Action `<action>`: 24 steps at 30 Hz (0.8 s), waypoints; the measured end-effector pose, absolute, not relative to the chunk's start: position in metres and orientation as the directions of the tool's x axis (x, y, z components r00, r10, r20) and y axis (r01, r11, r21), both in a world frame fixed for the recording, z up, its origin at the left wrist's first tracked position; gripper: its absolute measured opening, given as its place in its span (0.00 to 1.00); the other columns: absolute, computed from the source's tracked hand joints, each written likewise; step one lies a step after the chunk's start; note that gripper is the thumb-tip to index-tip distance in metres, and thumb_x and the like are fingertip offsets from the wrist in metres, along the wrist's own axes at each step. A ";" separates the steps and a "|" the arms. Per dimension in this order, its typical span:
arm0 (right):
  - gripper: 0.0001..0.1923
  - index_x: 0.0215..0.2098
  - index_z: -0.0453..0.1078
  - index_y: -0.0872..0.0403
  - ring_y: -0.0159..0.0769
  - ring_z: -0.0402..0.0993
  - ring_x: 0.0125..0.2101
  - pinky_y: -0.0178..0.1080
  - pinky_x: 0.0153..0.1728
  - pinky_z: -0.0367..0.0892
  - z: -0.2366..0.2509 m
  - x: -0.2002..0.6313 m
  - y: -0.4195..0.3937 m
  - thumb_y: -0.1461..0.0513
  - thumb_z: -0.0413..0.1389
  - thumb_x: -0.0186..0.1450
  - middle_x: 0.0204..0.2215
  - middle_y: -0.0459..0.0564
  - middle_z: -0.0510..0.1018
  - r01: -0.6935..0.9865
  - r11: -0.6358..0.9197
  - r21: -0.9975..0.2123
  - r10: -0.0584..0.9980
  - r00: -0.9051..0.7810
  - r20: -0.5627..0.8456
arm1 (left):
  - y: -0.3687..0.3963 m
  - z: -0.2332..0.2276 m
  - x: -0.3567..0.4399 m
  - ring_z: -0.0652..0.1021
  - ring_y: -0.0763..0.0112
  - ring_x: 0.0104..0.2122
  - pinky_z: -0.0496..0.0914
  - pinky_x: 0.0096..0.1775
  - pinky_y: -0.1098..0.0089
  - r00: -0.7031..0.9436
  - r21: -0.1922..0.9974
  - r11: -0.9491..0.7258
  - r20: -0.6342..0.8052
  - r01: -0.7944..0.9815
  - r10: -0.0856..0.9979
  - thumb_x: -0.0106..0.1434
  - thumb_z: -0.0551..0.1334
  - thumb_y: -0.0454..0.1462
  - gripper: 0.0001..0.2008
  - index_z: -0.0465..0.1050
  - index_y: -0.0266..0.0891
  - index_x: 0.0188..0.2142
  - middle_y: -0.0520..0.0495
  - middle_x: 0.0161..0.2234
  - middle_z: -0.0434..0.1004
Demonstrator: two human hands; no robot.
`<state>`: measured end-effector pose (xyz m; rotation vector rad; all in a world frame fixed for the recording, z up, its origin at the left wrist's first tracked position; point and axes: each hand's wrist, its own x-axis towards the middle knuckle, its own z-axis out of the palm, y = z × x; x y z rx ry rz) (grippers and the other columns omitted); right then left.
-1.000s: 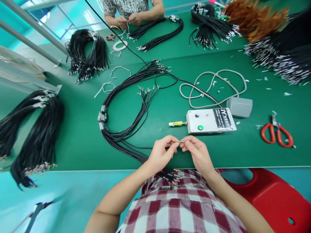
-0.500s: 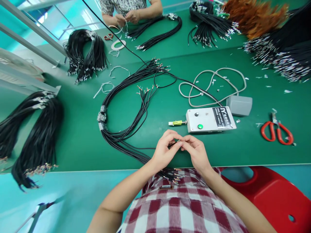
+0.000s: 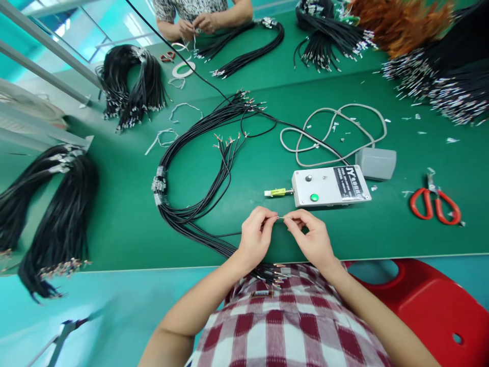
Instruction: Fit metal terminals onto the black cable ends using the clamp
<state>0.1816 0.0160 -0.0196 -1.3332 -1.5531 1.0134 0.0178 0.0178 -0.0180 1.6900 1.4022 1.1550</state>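
Between my two hands runs the thin end of a black cable [image 3: 231,234], near the table's front edge. My left hand [image 3: 256,235] is closed in a pinch on it, and the cable leads left from this hand into the bundle. My right hand [image 3: 307,235] pinches the fine light tip with thumb and forefinger. The black cable bundle [image 3: 198,235] curves in a C, bound with clear tape [image 3: 159,184] at its left, and some ends hang over the edge at my shirt. Just beyond my hands lies a white box [image 3: 324,186] with a green button and a yellow-green tip [image 3: 277,192].
Red-handled cutters [image 3: 435,201] lie at the right. A grey plug block [image 3: 376,163] and looped grey cord [image 3: 305,137] are behind the box. Cable bundles [image 3: 132,84] stand left and far right. Across the table, another person's hands [image 3: 198,24] work on thread. A red chair [image 3: 428,306] is beside me.
My hands have drawn slightly apart, so a short thin length now shows between the fingertips. My left fingers have curled in more. The view has shifted a little.
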 end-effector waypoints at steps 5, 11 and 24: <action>0.11 0.47 0.76 0.51 0.40 0.75 0.39 0.42 0.41 0.65 -0.006 0.190 0.021 0.57 0.55 0.71 0.42 0.52 0.82 0.728 0.428 -0.536 0.899 -0.278 0.339 | 0.022 -0.017 0.016 0.75 0.72 0.33 0.70 0.35 0.72 0.079 0.876 -0.230 0.217 0.424 0.973 0.70 0.58 0.35 0.07 0.71 0.39 0.34 0.49 0.32 0.75; 0.10 0.40 0.77 0.49 0.39 0.73 0.40 0.44 0.37 0.55 0.011 0.192 0.051 0.60 0.52 0.73 0.39 0.46 0.84 0.765 0.592 -0.253 0.789 -0.488 0.373 | 0.035 -0.011 0.006 0.75 0.71 0.33 0.69 0.36 0.71 0.079 0.849 -0.244 0.235 0.469 0.969 0.70 0.57 0.34 0.08 0.70 0.39 0.33 0.49 0.32 0.75; 0.08 0.40 0.73 0.56 0.44 0.67 0.40 0.47 0.43 0.51 0.005 0.173 0.097 0.69 0.52 0.69 0.36 0.53 0.80 0.785 0.605 0.135 0.750 -0.619 0.233 | 0.073 -0.014 -0.013 0.74 0.71 0.30 0.67 0.33 0.72 -0.050 0.893 -0.088 0.123 0.441 0.991 0.67 0.58 0.33 0.07 0.69 0.39 0.30 0.49 0.30 0.74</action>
